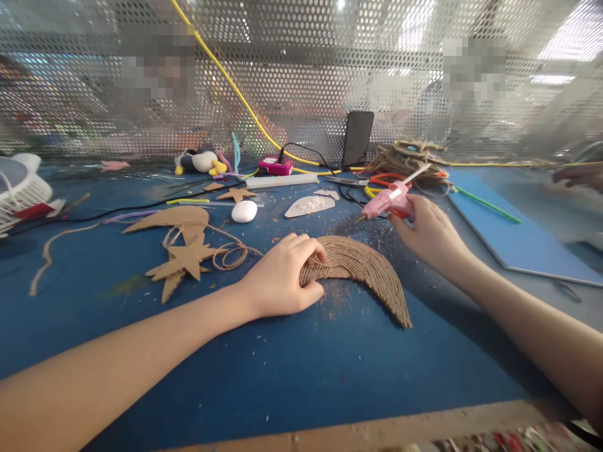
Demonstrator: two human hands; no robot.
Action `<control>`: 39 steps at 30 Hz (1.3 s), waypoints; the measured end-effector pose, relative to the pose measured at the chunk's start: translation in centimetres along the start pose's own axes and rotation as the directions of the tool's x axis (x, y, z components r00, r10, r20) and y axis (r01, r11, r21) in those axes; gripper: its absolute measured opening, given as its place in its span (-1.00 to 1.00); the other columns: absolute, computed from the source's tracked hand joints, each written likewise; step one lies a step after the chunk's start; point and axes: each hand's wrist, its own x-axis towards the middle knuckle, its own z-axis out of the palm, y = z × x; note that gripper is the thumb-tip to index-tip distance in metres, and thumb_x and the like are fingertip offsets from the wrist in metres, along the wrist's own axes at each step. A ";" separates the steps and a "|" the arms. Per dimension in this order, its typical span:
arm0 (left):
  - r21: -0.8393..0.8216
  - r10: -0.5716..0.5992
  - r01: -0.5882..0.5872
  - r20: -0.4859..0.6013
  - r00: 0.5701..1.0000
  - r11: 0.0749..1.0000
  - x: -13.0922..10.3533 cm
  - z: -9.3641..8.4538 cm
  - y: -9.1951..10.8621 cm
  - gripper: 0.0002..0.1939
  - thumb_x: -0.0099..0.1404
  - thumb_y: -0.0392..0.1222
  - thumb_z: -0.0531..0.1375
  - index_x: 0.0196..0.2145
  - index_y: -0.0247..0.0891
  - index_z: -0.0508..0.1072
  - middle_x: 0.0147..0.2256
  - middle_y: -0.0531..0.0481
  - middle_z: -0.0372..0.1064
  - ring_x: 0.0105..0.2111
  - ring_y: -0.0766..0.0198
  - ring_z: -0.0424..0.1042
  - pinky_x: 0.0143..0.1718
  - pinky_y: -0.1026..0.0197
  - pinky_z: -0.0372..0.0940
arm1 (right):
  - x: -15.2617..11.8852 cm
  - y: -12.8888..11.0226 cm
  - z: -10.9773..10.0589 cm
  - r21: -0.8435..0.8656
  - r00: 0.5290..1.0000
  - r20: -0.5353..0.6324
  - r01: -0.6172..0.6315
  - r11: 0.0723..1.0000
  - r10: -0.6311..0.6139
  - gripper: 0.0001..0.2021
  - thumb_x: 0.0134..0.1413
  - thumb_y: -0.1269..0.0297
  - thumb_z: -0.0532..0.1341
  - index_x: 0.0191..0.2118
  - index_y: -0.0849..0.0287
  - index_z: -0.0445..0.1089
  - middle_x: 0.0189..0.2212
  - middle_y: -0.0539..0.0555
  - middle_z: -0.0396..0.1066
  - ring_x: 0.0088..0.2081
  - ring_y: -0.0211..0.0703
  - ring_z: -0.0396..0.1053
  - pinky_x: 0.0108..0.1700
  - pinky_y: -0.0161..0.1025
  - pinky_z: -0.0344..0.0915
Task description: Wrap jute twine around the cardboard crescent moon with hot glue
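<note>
A cardboard crescent (365,270), mostly covered with rows of brown twine, lies on the blue table. My left hand (287,273) grips its left end, thumb at the near edge and fingers curled over the top. From there a loose strand of twine (230,254) coils away to the left. In my right hand (426,223) is a pink hot glue gun (389,201), its nozzle pointing down and left, with a glue stick (418,174) jutting from the back. The nozzle is apart from the crescent, beyond its upper right edge.
Cardboard stars (188,258) and a bare crescent (172,218) lie to the left. Behind are a white egg-shaped piece (244,211), a glue-smeared pad (308,206), scissors (348,181), a twine bundle (409,157) and a leaning phone (357,138). A blue board (532,232) is at right.
</note>
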 end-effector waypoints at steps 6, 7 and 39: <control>-0.023 0.006 -0.006 -0.009 1.000 1.000 0.0 0.0 0.0 -0.72 0.04 -0.36 0.13 -0.22 -0.25 0.38 -0.28 0.00 0.34 -0.21 0.18 0.30 -0.11 0.09 0.26 | 0.1 1.4 0.7 -0.127 0.997 0.076 -0.016 0.992 0.025 -0.57 0.17 0.07 0.16 0.01 0.31 0.35 -0.15 0.37 0.44 -0.09 0.24 0.39 -0.05 0.15 0.31; -0.026 0.008 -0.009 -0.011 1.000 1.000 0.0 0.0 0.0 -0.72 0.04 -0.37 0.13 -0.23 -0.24 0.38 -0.29 0.01 0.34 -0.22 0.18 0.29 -0.12 0.10 0.26 | 0.1 1.4 0.7 -0.135 0.998 0.064 0.000 0.991 0.008 -0.56 0.16 0.06 0.17 0.02 0.31 0.35 -0.15 0.37 0.43 -0.08 0.25 0.38 -0.04 0.17 0.30; 0.027 0.028 -0.028 -0.013 1.000 0.999 -0.1 -0.2 0.2 -0.67 0.00 -0.44 0.08 -0.24 -0.22 0.35 -0.34 0.03 0.32 -0.29 0.18 0.28 -0.20 0.08 0.24 | 0.7 -0.8 -2.3 0.355 0.690 0.242 0.591 0.724 -0.682 -0.90 0.22 0.25 0.19 -0.29 0.01 0.45 -0.13 0.08 0.45 0.15 0.05 0.21 0.23 0.19 0.09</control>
